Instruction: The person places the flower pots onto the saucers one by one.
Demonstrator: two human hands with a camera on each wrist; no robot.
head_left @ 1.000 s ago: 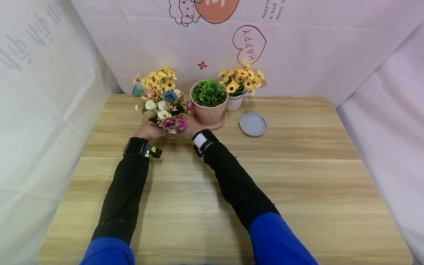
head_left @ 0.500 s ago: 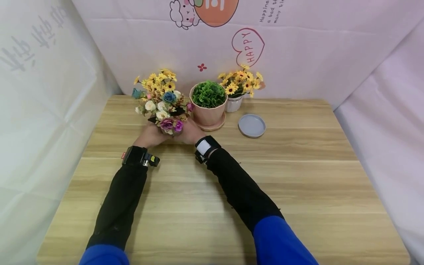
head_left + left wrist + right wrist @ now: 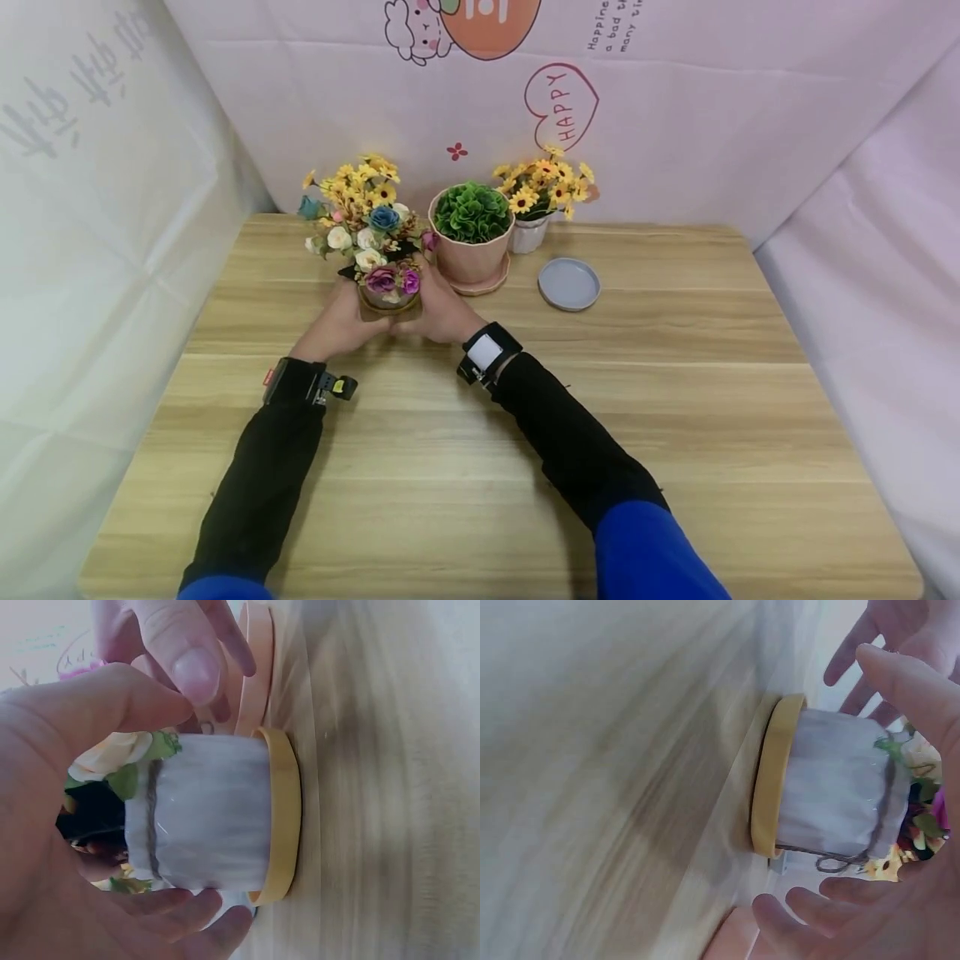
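Observation:
A pale grey flower pot (image 3: 214,810) with a twine bow stands upright on a yellow saucer (image 3: 283,817) at the table's back left. Artificial roses (image 3: 371,242) in blue, white and purple rise from it. Around its left side is my left hand (image 3: 337,321), thumb and fingers loosely spread, fingertips close against the pot in the left wrist view; whether they touch is unclear. Opposite, my right hand (image 3: 442,308) has its fingers spread, with a gap to the pot in the right wrist view. Both thumbs come near each other at the front.
Right of the roses stands a pink pot (image 3: 472,260) with a green plant on a pink saucer. Behind it is a white pot (image 3: 529,236) of yellow flowers. A grey round saucer (image 3: 569,285) lies to the right. More yellow flowers (image 3: 367,179) show behind the roses.
Both hands have drawn back toward me and loosened around the pot, the right wrist shifting right. More of the pot and its saucer shows between them; the roses have barely moved.

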